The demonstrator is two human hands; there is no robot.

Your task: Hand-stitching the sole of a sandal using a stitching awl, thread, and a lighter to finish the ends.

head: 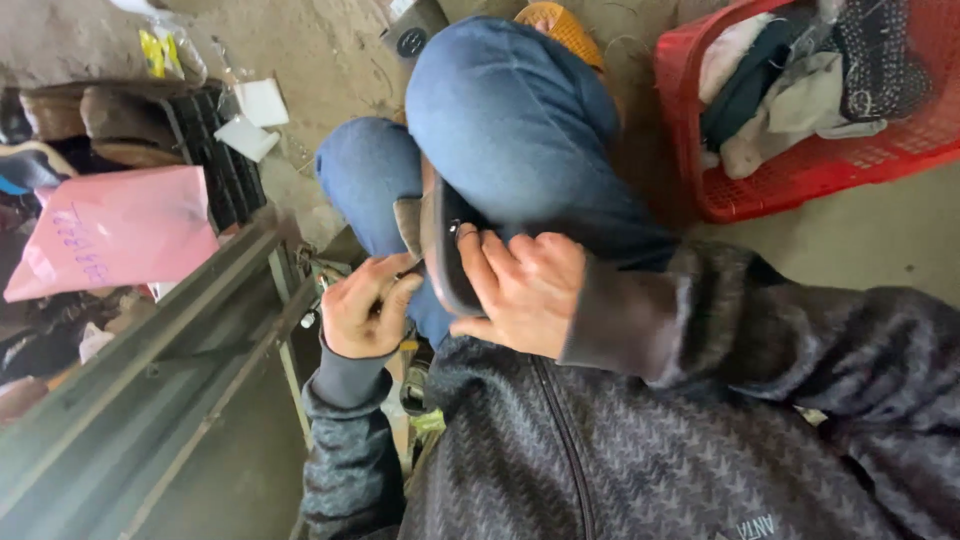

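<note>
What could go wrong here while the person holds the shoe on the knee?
The right hand presses the dark shoe against the raised knee, with no firm support under it, so the shoe may slip off. The left hand pinches something small at the shoe's edge, too small to identify; if it is sharp, a slip could hurt the fingers or the leg.

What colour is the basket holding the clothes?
Red, a plastic mesh basket, seen in the head view at upper right.

Both hands (450,295) gripping dark shoe (445,250) over jeans-clad knees (500,120).
</note>
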